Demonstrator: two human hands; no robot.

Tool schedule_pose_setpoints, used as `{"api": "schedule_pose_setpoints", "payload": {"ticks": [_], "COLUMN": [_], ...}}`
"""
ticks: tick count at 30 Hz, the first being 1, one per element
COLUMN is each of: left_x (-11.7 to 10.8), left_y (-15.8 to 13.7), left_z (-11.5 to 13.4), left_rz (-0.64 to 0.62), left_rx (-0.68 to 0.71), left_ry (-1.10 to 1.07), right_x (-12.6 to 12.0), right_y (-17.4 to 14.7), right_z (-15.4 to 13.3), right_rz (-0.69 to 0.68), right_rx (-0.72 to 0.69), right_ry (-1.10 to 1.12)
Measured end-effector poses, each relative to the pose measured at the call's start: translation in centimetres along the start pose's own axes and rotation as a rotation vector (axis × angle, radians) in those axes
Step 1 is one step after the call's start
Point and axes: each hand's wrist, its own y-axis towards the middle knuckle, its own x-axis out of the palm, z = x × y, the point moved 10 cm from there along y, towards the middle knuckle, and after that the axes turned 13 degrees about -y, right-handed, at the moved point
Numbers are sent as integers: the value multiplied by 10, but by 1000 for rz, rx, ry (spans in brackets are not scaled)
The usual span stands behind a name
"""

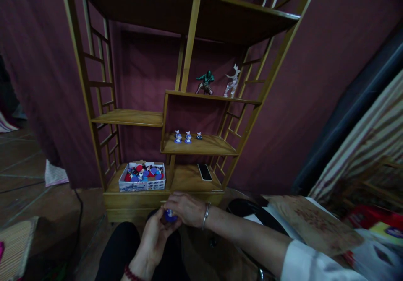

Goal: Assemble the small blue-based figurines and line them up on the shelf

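Note:
A small figurine with a round blue base (pixel 170 217) is between my hands, low in the head view above my knees. My left hand (pixel 155 235) is closed around it from the left, a red bead bracelet on the wrist. From the right, the fingers of my right hand (pixel 188 208) close on its upper side, hiding part of it. Nearby on the lowest shelf, a white patterned box (pixel 142 186) holds many small red, blue and black figurines (pixel 145 174). Several similar small figurines (pixel 188 137) stand in two rows on the shelf above.
A wooden display rack (pixel 165 121) fills the middle. A phone (pixel 205 172) lies on its bottom shelf. Higher up stand a dark green crouching figure (pixel 205 82) and a clear deer figure (pixel 232 81). A stool (pixel 17 245) is at left; a patterned board (pixel 315 222) lies at right.

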Motion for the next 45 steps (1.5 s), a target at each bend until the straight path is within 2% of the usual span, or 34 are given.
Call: {"api": "schedule_pose_setpoints", "payload": {"ticks": [6,13,16,19,23,30,38,45], "left_x": [3,10,14,17,18,23,45,68], "left_y": [18,36,40,46,57,73,80,90], "left_z": [-7,-20,-25,-32,-44,-58,-56,-47], "left_rz": [0,30,71,87,59,41,26,37], "left_rx": [-20,-7,-3,-18,-40,-69,-57,-19], "left_ry": [32,103,137,162,160,208,260,244], "right_x": [8,24,29,34,40,38,32,14], "right_y": [-5,-25,-33,-38,-44,-52,-59,-58], "right_z": [20,55,64,68,72,79,108,127], "right_rz": [4,21,37,45,25,44,42,65], "right_rx": [81,315,374,369,297,189,360,385], "right_ry": [39,170,192,188,162,163,206,209]}}
